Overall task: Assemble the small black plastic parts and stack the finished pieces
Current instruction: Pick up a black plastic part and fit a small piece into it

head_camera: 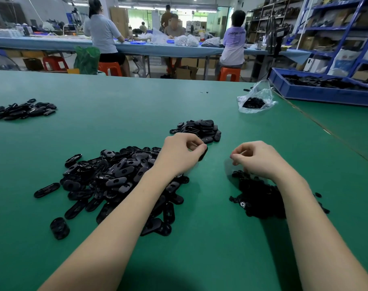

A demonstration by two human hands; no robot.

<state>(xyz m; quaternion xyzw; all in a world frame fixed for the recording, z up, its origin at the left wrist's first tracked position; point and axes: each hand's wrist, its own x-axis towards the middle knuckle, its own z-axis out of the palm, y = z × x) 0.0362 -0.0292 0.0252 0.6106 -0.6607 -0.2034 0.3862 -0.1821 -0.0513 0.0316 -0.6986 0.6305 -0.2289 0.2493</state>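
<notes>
A big loose heap of black oval plastic parts [115, 177] lies on the green table [210, 248], under my left forearm. My left hand [183, 153] hovers over its right edge with curled fingers gripping one black oval part [203, 154], mostly hidden by the fingers. My right hand [256, 158] is curled, fingertips pinched together over a heap of small black round parts [258, 196]; whether it holds a piece I cannot tell. A neater pile of black oval pieces [202, 129] sits just beyond my left hand.
Another pile of black parts [25, 110] lies far left. A clear plastic bag [256, 99] with black parts sits at the right rear, beside a blue bin [326, 89] of parts. People work at a far bench.
</notes>
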